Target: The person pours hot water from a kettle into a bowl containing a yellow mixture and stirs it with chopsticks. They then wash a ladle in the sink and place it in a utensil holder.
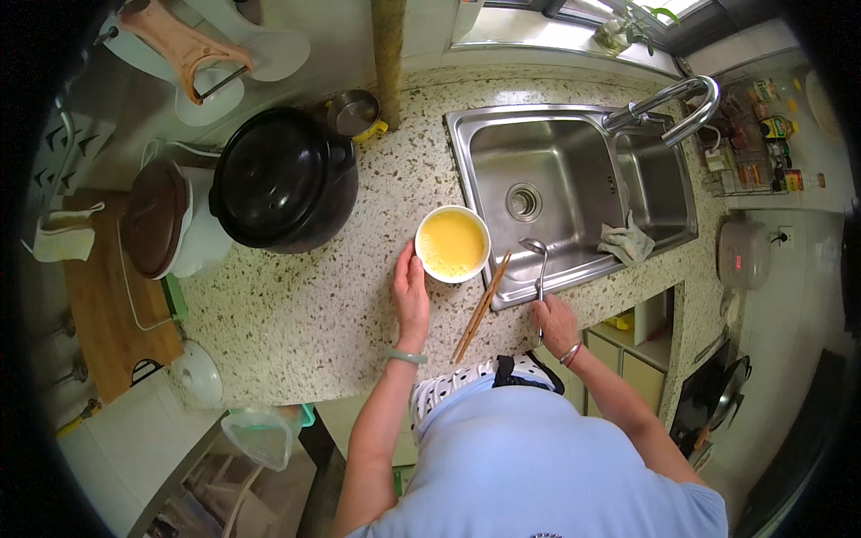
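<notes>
A white bowl [421,259] of beaten egg [453,242] stands on the speckled counter beside the sink's left edge. My left hand [411,299] grips the bowl's left side, thumb up near the rim. A metal spoon [542,270] is in my right hand [556,325], fingers closed around its handle, at the front rim of the sink. Its small bowl end points away from me, over the sink. Between my hands a pair of wooden chopsticks [479,314] lies slantwise, upper tips by the sink rim.
A steel double sink [502,117] with a curved faucet [700,85] fills the right side; a cloth [628,240] lies over its front rim. A black lidded pot [282,184], small metal cup [352,112] and brown-lidded appliance [157,220] stand at left.
</notes>
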The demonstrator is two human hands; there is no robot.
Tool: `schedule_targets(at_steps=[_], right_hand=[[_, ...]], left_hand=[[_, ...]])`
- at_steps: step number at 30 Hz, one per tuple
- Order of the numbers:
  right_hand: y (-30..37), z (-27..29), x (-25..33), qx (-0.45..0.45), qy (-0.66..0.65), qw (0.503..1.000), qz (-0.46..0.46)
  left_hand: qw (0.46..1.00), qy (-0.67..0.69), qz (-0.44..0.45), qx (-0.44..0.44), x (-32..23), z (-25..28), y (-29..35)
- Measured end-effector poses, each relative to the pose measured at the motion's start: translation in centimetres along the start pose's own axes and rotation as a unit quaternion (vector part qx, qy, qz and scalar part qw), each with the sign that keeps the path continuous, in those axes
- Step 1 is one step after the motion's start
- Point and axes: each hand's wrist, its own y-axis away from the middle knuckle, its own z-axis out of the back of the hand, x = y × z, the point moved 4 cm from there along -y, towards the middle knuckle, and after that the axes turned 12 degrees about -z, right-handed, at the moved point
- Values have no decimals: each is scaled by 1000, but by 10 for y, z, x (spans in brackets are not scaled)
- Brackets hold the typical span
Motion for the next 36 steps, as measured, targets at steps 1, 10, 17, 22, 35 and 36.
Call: schedule_targets(at_steps=[1,10,17,22,35,36], right_hand=[[1,-1,-2,3,-7,1000,-14],[-30,66,17,-129,-305,932,-149],[-55,143,89,-89,-326,940,-39],[-68,131,123,-79,-243,965,61],[-87,109,144,-95,-222,967,87],[-87,108,145,-98,-221,966,89]], left_hand=[[1000,2,5,1,0,-1,0],[1000,5,-5,0,3,0,-2],[999,-28,-18,-2,12,5,-4],[997,-63,-37,6,10,5,-5],[999,-27,-34,6,20,6,-5],[999,-23,-33,5,20,6,-5]])
